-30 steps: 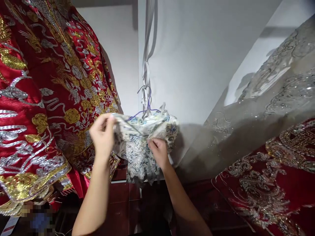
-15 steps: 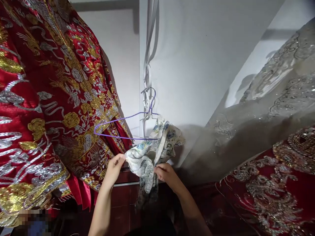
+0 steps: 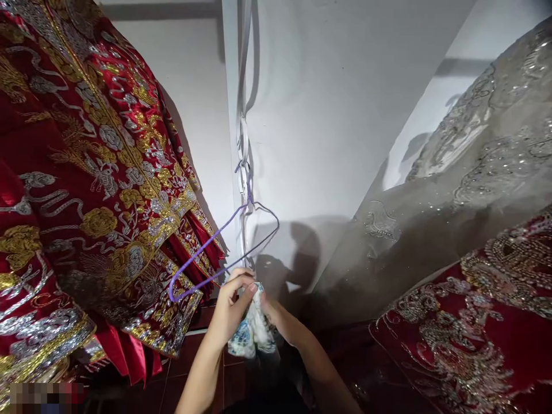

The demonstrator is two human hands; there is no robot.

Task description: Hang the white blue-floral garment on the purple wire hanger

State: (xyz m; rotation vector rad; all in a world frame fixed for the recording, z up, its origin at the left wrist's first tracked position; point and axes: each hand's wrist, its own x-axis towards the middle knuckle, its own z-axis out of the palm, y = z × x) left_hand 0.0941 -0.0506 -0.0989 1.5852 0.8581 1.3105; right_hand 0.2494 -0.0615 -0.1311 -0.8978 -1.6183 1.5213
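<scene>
A white cloth garment with a blue and green floral print (image 3: 252, 330) hangs bunched between my two hands, below the hanger. My left hand (image 3: 235, 302) pinches its upper part from the left. On the other side my right hand (image 3: 273, 313) is closed against the cloth, its fingertips partly hidden behind the fabric. Just above, a bare purple wire hanger (image 3: 198, 253) hangs tilted from a white ring strap (image 3: 244, 141), its lower bar passing close to my left hand. What kind of garment it is cannot be made out.
At left hangs a red jacket with gold and silver embroidery (image 3: 125, 172). A pale beaded gown (image 3: 487, 155) and a red beaded garment (image 3: 474, 333) fill the right. Behind the hanger stands a white wall (image 3: 323, 115); dark red floor tiles (image 3: 235, 379) lie below.
The floral garment has come off the purple hanger and moved down, gathered into a bunch. Both hands have drawn together. The hanger has turned and tilts down to the left.
</scene>
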